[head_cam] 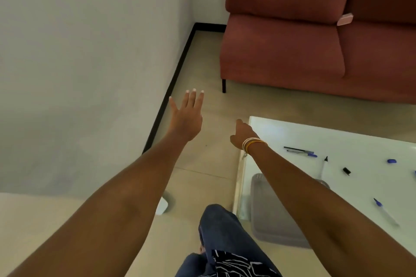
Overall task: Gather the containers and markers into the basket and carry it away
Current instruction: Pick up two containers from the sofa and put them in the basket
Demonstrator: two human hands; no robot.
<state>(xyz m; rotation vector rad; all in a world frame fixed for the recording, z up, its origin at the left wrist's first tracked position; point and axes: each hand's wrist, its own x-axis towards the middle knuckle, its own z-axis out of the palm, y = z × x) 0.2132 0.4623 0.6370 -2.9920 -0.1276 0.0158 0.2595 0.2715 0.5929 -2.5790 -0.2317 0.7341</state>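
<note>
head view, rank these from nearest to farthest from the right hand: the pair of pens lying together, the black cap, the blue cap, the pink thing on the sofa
From the right hand:
1. pair of pens, on the white table, just right of the wrist
2. black cap, farther right on the table
3. blue cap, near the table's right edge
4. pink thing, up on the sofa seat

White wall (90, 51), black skirting (171, 87), beige tiled floor (202, 164), red sofa (292, 51)
</note>
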